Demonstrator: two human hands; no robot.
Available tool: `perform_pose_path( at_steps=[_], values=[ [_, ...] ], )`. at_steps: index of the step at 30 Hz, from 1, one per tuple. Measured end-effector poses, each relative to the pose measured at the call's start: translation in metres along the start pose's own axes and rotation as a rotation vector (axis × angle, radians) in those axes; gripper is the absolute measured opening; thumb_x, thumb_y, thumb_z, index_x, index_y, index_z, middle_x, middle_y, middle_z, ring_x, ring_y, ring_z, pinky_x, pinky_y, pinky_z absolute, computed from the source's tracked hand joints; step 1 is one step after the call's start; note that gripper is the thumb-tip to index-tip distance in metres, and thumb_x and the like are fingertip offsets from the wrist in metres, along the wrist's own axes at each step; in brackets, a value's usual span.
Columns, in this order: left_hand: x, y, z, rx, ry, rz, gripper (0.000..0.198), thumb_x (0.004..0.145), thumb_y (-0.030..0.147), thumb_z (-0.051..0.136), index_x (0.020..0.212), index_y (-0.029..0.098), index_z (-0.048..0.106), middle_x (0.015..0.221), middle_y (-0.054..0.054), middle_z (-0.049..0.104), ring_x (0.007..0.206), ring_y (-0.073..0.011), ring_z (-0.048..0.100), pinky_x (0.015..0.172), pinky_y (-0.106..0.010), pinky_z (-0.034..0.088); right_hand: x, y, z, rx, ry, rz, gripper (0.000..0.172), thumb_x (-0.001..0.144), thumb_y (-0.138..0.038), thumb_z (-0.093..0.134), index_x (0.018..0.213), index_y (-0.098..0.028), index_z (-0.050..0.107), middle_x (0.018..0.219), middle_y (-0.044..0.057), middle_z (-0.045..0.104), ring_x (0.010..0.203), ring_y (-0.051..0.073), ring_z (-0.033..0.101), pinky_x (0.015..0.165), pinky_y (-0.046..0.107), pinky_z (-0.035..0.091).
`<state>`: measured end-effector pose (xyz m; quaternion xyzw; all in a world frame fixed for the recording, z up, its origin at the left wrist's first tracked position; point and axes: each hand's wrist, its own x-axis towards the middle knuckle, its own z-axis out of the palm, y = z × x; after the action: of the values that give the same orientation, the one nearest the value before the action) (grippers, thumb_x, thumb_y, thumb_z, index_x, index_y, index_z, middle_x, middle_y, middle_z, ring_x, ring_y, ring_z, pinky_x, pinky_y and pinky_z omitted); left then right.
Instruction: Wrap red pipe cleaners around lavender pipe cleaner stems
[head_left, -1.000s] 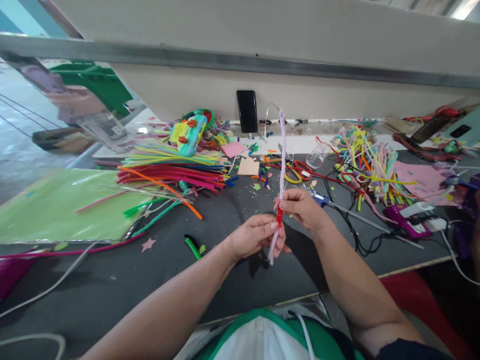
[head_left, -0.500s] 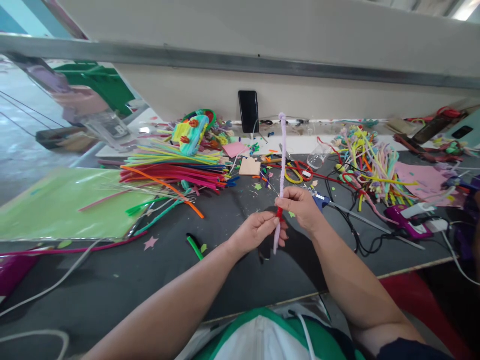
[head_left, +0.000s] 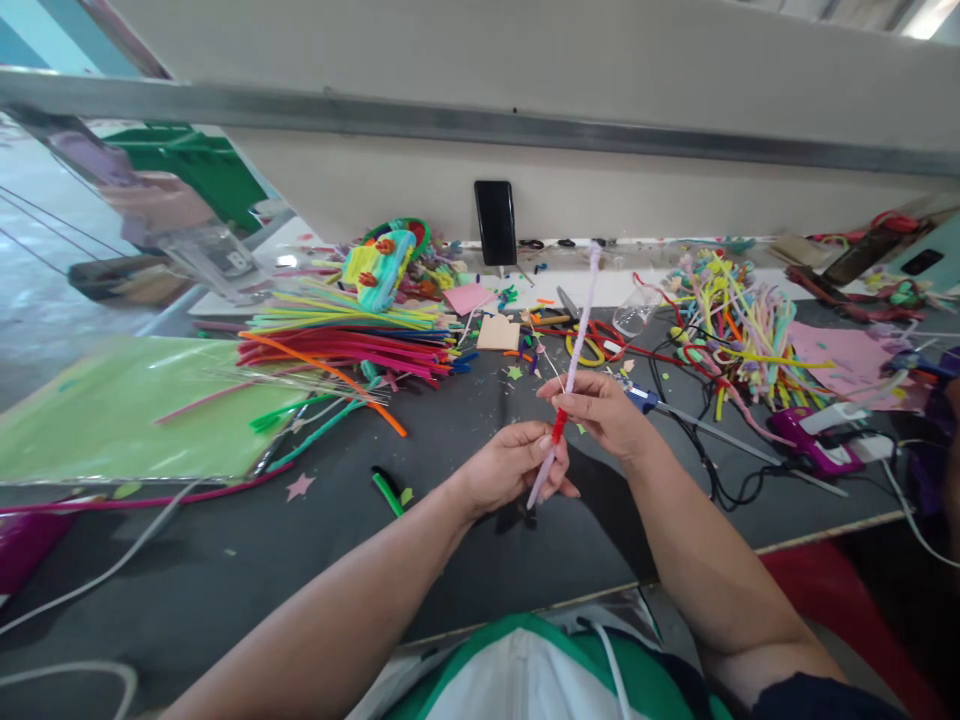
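Both hands grip one long lilac pipe cleaner [head_left: 582, 335], its upper end leaning to the right. A short red pipe cleaner [head_left: 559, 425] is wrapped around it between my hands. My left hand [head_left: 517, 462] is closed around the lower part, and the lilac tail sticks out below the fingers. My right hand [head_left: 596, 408] pinches the lilac stem just above the red wrap. A thin wire-like strand runs up and left from the right fingers. Beyond the hands lie yellow-handled scissors [head_left: 585, 349] and a small wooden piece [head_left: 499, 333].
At the left, a pile of coloured pipe cleaners [head_left: 352, 345] lies beside a green sheet [head_left: 135, 405]. A phone [head_left: 495, 222] leans on the back panel. To the right are a tangle of pipe cleaners [head_left: 739, 325], black cables [head_left: 712, 470] and a purple power strip [head_left: 814, 440].
The lilac pipe cleaner has tilted, its top moving right and its lower end left. The right fingers have shifted around the stem; both hands keep their hold.
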<state>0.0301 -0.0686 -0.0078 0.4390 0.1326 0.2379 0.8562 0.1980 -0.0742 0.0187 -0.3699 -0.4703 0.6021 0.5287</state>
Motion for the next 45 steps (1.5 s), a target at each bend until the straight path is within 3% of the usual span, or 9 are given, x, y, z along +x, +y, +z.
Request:
perform_pose_path(
  at_steps=[4,8,12,26,32,38,45],
  values=[
    [-0.001,0.003,0.002,-0.036,-0.057,0.002,0.027,0.082,0.036,0.057,0.074,0.010,0.054,0.060,0.000,0.053,0.046,-0.0077,0.049,0.064,-0.039,0.054,-0.002,-0.001,-0.002,0.082,-0.097,0.033,0.025,0.068,-0.033,0.073,0.087,-0.018,0.071,0.068,0.001,0.061,0.059,0.009,0.051,0.055,0.021,0.041],
    [-0.002,0.004,0.002,-0.058,-0.115,-0.024,0.026,0.081,0.035,0.058,0.073,0.010,0.055,0.059,0.000,0.053,0.046,-0.0083,0.050,0.064,-0.038,0.053,-0.001,0.003,-0.003,0.094,-0.114,-0.027,0.016,0.067,-0.031,0.074,0.074,-0.016,0.071,0.063,0.000,0.060,0.053,0.007,0.046,0.052,0.021,0.038],
    [-0.003,0.003,0.000,-0.056,-0.131,-0.036,0.022,0.084,0.030,0.053,0.076,0.010,0.056,0.061,-0.001,0.056,0.047,-0.0094,0.052,0.066,-0.040,0.053,0.000,0.005,-0.002,0.075,-0.125,-0.040,0.016,0.068,-0.031,0.073,0.074,-0.016,0.072,0.063,0.001,0.060,0.051,0.007,0.045,0.051,0.021,0.037],
    [-0.003,0.003,0.003,0.060,-0.001,-0.032,0.024,0.085,0.030,0.052,0.075,0.009,0.058,0.054,0.001,0.056,0.040,-0.0083,0.052,0.060,-0.039,0.055,0.001,0.011,0.001,0.016,0.038,-0.101,0.013,0.065,-0.029,0.076,0.065,-0.019,0.067,0.061,-0.002,0.062,0.057,0.009,0.053,0.059,0.021,0.042],
    [-0.004,0.004,0.000,0.045,-0.058,-0.085,0.028,0.085,0.034,0.052,0.093,0.009,0.061,0.076,-0.010,0.067,0.064,-0.0201,0.067,0.061,-0.033,0.053,0.001,0.008,0.001,0.026,0.034,-0.086,0.011,0.066,-0.027,0.075,0.065,-0.018,0.067,0.064,-0.001,0.065,0.060,0.009,0.055,0.060,0.021,0.044],
    [-0.003,0.002,-0.003,0.021,-0.059,-0.023,0.028,0.084,0.032,0.055,0.099,0.009,0.061,0.084,-0.012,0.067,0.073,-0.0231,0.068,0.068,-0.036,0.052,0.003,0.009,-0.002,0.018,0.061,-0.102,0.010,0.067,-0.027,0.074,0.069,-0.019,0.069,0.068,0.000,0.067,0.061,0.010,0.057,0.061,0.022,0.045],
    [0.000,0.002,-0.004,0.077,0.059,0.020,0.021,0.082,0.026,0.058,0.096,0.010,0.061,0.077,-0.008,0.066,0.065,-0.0177,0.066,0.069,-0.035,0.052,0.006,0.011,-0.004,-0.040,0.102,-0.100,0.009,0.068,-0.026,0.073,0.070,-0.019,0.068,0.068,0.000,0.066,0.060,0.009,0.056,0.058,0.021,0.044]
  ],
)
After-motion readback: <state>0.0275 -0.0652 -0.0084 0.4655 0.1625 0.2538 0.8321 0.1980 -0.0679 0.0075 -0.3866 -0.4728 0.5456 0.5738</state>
